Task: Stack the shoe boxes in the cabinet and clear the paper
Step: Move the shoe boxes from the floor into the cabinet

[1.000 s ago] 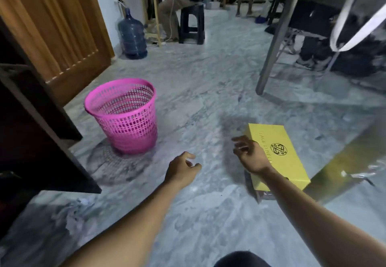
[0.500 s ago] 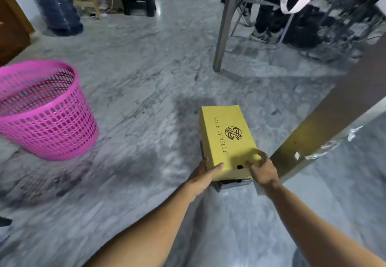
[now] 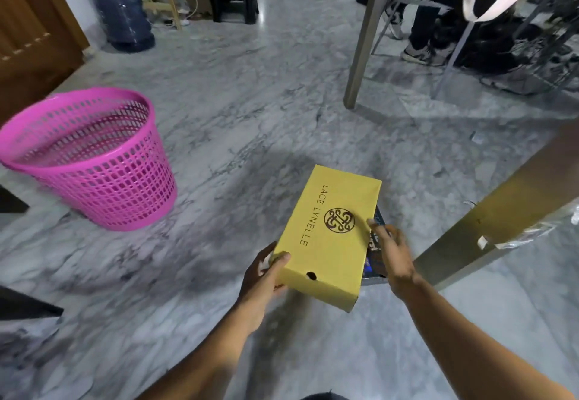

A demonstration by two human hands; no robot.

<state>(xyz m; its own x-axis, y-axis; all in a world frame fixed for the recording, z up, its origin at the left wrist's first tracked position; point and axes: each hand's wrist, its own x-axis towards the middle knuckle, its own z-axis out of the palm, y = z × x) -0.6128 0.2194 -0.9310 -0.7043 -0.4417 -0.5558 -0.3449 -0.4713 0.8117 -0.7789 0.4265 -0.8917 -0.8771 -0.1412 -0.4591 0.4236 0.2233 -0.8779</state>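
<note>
Marble floor [image 3: 282,92], grey and veined, fills most of the head view, and a yellow shoe box [image 3: 329,236] printed "LACE LYNELLE" sits low in the middle of it, tilted with its near left corner raised. The left hand [image 3: 264,277] grips that near left corner, thumb curled over the lid edge and fingers tucked under the side. The right hand [image 3: 393,252] lies along the box's right edge with fingers stretched forward and fairly straight, fingertips touching the lid near the round emblem; whether it also grips the side below cannot be told. Under the yellow box, on its right, a strip of a darker box [image 3: 374,255] with printed sides shows, so the yellow one is on top of it. To the left stands a pink mesh wastebasket [image 3: 94,161], well apart from the boxes. A slanted metal bench leg [image 3: 501,221] runs just right of the right hand, and another upright leg [image 3: 363,36] stands farther off. At the far left are a blue water jug [image 3: 120,8] and a wooden door [image 3: 28,30].
</note>
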